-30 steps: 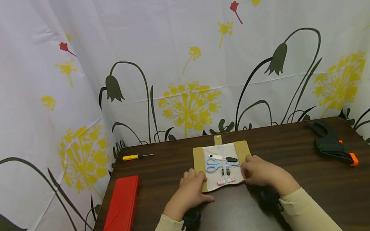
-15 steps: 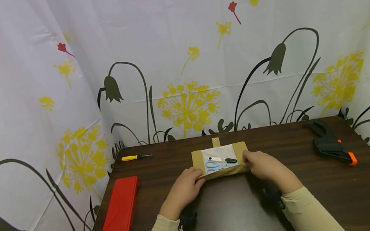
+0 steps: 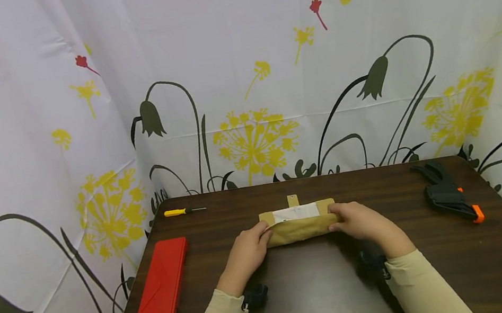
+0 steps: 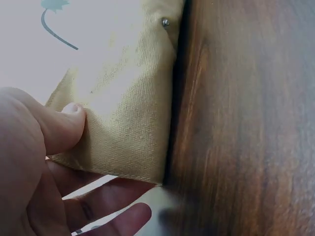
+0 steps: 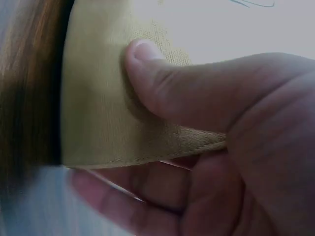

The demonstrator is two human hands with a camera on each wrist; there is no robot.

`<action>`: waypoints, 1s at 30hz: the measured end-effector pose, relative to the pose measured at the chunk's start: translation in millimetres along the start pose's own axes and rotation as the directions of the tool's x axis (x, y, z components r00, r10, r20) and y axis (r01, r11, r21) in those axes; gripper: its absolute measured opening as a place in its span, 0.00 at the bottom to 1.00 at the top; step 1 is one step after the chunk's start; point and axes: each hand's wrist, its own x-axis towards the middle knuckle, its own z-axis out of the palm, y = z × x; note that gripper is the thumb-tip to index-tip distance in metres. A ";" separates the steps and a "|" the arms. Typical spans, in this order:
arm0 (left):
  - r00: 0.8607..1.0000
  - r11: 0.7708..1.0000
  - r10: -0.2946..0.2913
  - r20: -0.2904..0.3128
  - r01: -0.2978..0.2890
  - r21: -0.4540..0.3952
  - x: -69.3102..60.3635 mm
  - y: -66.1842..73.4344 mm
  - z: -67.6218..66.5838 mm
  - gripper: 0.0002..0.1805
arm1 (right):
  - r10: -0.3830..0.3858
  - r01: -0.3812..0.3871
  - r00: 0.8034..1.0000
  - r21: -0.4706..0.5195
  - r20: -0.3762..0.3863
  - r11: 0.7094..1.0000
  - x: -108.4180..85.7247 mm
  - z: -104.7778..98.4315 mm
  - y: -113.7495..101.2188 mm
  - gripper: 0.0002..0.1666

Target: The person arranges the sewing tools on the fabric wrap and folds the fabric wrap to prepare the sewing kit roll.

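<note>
A tan cloth sewing kit lies at the table's middle, its near half folded up over the inside. A strip of white lining and a tab with a snap show beyond the fold. My left hand pinches the kit's left end; the left wrist view has the thumb on top of the tan cloth and fingers beneath. At the right end, my right hand pinches likewise, thumb over the cloth in the right wrist view. The scissors and other contents are hidden under the fold.
On the dark wood table, a long red case lies left of my hands. A yellow-handled screwdriver is at the back left. A black clamp with orange pads lies at the right. A flowered curtain hangs behind.
The kit lay spread open with scissors, thread and a small knife-like tool showing. Both hands have lifted its near edge and folded it away from me, covering them.
</note>
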 end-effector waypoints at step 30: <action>0.997 0.999 -0.047 0.069 0.046 0.021 -1.8 0.7 5.1 0.06 | 0.150 -0.156 0.977 0.034 0.150 0.987 4.0 19.2 3.4 0.15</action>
